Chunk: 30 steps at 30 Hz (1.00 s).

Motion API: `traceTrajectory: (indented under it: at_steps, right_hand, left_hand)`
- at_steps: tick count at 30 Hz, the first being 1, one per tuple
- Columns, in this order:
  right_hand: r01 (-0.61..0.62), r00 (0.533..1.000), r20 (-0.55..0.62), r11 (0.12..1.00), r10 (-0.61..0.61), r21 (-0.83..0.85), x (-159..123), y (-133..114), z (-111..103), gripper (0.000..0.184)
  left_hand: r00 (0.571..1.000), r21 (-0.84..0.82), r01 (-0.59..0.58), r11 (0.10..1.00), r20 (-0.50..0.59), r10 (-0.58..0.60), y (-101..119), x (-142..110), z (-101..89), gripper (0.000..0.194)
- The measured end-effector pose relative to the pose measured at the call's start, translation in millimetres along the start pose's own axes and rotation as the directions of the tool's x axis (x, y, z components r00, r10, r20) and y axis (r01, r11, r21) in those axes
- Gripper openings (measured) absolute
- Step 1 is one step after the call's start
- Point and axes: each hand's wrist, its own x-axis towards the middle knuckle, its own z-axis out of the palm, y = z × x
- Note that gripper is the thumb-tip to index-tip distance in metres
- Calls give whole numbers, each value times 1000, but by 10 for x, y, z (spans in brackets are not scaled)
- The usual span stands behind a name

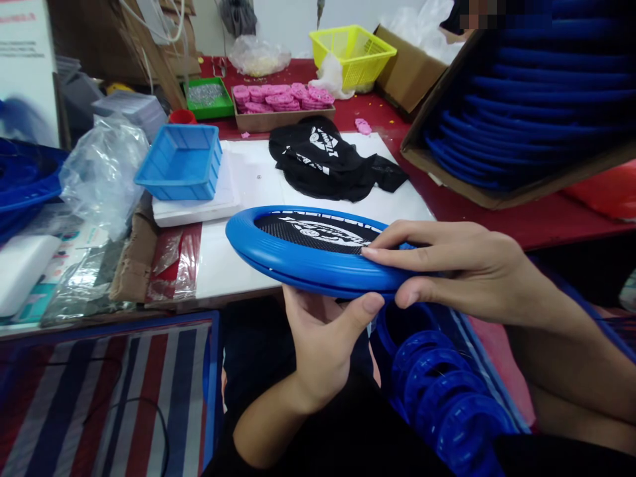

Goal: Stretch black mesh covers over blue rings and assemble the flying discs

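A blue flying disc (298, 262) with a black mesh centre and white lettering is held nearly level in front of me, over the table's front edge. My left hand (322, 338) supports it from below, thumb along the underside of the rim; its other fingers are partly hidden under the disc. From the right, my right hand (442, 265) grips the rim, fingers on top and thumb at the lower edge. Behind the disc, black printed fabric pieces (332, 159) lie on a white board (238, 258).
A light blue bin (211, 175) stands left, beside a clear plastic bag (104, 172). Pink discs (283, 98) fill a shallow box behind. A yellow basket (355, 73) is farther back. Stacked blue rings (527, 126) fill a carton at right; more blue rings (437, 371) sit below.
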Motion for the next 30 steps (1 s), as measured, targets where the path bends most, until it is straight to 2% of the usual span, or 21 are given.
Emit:
traceTrajectory:
  at_steps: [7, 13, 18, 21, 30]
  right_hand:
    - [19, 1000, -25, 1000, -19, 16, -12, -18, 17, 39]
    - [-81, 997, 17, 996, 81, 23, -17, -24, 2, 35]
    - [-13, 1000, -3, 999, 13, 40, -10, 6, -10, 36]
    - [-16, 1000, -1, 999, 16, 47, -3, 22, -9, 35]
    - [-41, 999, -27, 998, 42, 57, 11, -6, -3, 35]
  left_hand:
    - [1000, 44, -23, 999, 20, 22, -25, -18, -37, 76]
    - [999, 75, -39, 996, 24, 38, -60, -10, -49, 76]
    - [998, 23, -20, 1000, 60, 19, -44, -10, -33, 70]
    - [998, -4, -23, 1000, 54, 23, -34, -6, -17, 68]
    - [999, 24, 17, 1000, 29, -17, 3, 14, -3, 78]
